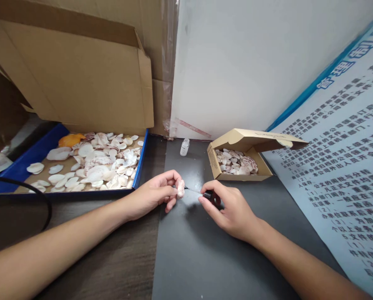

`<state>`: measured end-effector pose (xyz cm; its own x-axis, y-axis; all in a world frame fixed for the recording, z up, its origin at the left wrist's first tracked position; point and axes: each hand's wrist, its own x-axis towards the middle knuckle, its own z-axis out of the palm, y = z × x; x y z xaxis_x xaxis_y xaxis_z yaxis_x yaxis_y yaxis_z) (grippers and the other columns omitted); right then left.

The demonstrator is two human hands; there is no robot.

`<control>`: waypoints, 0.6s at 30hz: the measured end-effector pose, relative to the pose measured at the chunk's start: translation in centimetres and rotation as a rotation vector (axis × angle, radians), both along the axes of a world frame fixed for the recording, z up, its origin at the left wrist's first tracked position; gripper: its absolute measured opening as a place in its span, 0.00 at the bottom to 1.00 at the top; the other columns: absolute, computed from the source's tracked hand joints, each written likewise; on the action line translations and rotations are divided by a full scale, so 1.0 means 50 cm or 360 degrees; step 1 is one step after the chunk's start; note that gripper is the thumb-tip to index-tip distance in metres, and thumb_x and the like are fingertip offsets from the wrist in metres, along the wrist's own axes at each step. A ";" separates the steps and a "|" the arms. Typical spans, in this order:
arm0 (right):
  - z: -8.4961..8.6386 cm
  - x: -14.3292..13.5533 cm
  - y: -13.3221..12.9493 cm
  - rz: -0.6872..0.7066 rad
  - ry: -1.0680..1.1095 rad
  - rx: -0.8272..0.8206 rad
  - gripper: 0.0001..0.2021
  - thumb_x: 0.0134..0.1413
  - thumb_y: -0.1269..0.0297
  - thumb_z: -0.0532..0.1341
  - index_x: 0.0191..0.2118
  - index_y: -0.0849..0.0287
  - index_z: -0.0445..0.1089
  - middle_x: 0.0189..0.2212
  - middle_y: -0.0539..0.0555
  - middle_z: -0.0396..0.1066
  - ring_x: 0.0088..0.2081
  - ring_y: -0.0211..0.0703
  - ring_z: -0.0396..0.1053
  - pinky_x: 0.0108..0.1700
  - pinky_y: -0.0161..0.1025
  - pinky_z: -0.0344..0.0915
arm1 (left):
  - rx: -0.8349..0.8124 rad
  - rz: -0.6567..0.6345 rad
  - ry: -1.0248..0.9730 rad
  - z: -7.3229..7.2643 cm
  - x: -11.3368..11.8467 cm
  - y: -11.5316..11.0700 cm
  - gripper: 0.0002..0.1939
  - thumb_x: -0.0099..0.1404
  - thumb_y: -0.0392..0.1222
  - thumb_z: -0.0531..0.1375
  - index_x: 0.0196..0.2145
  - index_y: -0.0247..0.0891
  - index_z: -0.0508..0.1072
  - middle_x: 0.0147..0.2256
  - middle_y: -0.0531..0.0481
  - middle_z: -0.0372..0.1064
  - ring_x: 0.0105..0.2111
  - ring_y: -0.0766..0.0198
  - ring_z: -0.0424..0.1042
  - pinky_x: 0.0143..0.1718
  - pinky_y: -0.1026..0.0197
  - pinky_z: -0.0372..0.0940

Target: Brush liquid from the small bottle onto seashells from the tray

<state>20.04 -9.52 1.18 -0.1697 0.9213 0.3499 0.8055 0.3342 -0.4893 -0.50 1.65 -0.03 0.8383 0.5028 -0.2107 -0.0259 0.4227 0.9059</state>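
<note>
My left hand (161, 192) pinches a small pinkish-white shell (180, 189) on its edge, near the middle of the view. From the right, my right hand (227, 204) grips the black cap (208, 194) of a thin brush, whose stem (193, 191) points left and has its dark tip at or very near the shell. Behind the hands, a small clear bottle (184, 147) with a white label stands upright without a cap on the dark grey mat (186, 258).
At the left is an open blue-edged box (138, 171) with many shells and an orange one (70, 140). A smaller open carton (216, 164) of shells sits at the right. A black cable (49, 208) curves at far left; a printed poster (339, 166) leans right.
</note>
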 end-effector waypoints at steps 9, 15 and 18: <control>-0.001 -0.003 0.001 0.0025 -0.0010 0.0012 0.06 0.65 0.61 0.57 0.39 0.56 0.66 0.21 0.46 0.68 0.21 0.35 0.66 0.26 0.33 0.60 | -0.0005 0.0032 0.0010 -0.001 0.001 -0.001 0.07 0.59 0.32 0.61 0.34 0.37 0.64 0.32 0.57 0.65 0.20 0.75 0.65 0.23 0.67 0.59; 0.003 -0.001 -0.001 0.0119 0.0089 0.0025 0.06 0.66 0.60 0.56 0.39 0.56 0.65 0.23 0.47 0.71 0.22 0.35 0.67 0.27 0.32 0.63 | 0.0015 0.0025 0.0006 -0.004 0.000 0.003 0.07 0.59 0.33 0.61 0.33 0.37 0.64 0.31 0.58 0.64 0.19 0.75 0.64 0.23 0.67 0.58; 0.001 -0.002 0.000 0.0151 0.0107 0.0006 0.06 0.66 0.60 0.56 0.39 0.55 0.64 0.23 0.47 0.71 0.21 0.35 0.67 0.27 0.32 0.63 | 0.0016 0.0022 -0.0005 -0.004 0.001 0.004 0.07 0.59 0.33 0.60 0.33 0.37 0.64 0.30 0.58 0.64 0.19 0.75 0.65 0.23 0.67 0.58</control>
<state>19.96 -9.54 1.22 -0.2322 0.9009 0.3667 0.7357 0.4093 -0.5397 -0.46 1.84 -0.25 0.8320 0.5164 -0.2028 -0.0346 0.4131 0.9100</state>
